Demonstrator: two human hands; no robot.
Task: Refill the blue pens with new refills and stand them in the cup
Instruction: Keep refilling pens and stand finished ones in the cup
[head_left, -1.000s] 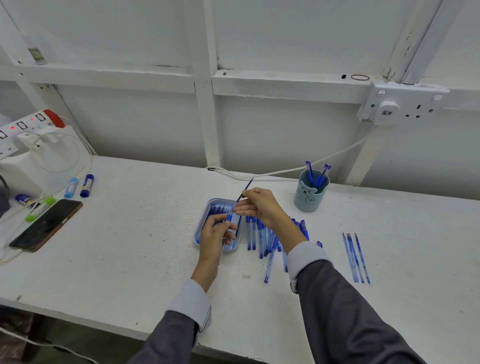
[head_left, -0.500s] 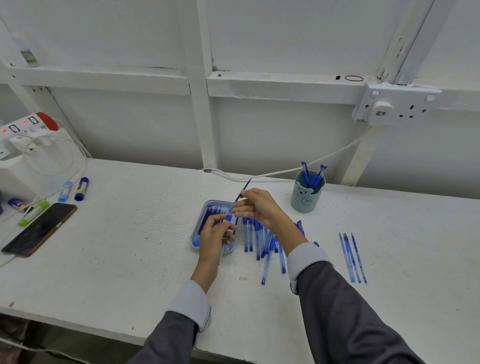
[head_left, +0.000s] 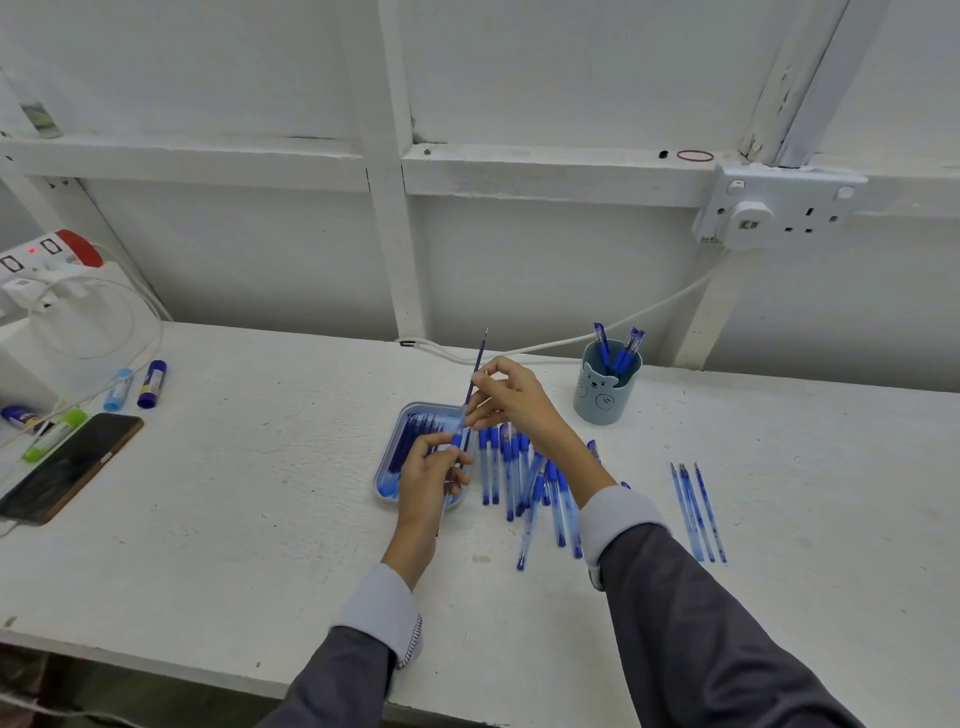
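White painted workbench (head_left: 249, 499) below: over the shallow blue tray (head_left: 393, 453), my left hand (head_left: 430, 480) curls round a clear blue-gripped pen barrel (head_left: 458, 440), steadying it so my right hand (head_left: 514, 402), pinching a thin dark-blue refill (head_left: 477, 368), can feed it in; the pale-blue bear cup (head_left: 602, 397) waits at two o'clock.

I have the tray (head_left: 383, 467) near the middle of the tabletop (head_left: 260, 519), with a heap of pens (head_left: 511, 467) just to its right. The cup (head_left: 602, 400) stands behind that heap, nearer the wall. Three refills (head_left: 696, 512) lie well right. Far left lie a phone (head_left: 67, 467) and glue sticks (head_left: 151, 384).
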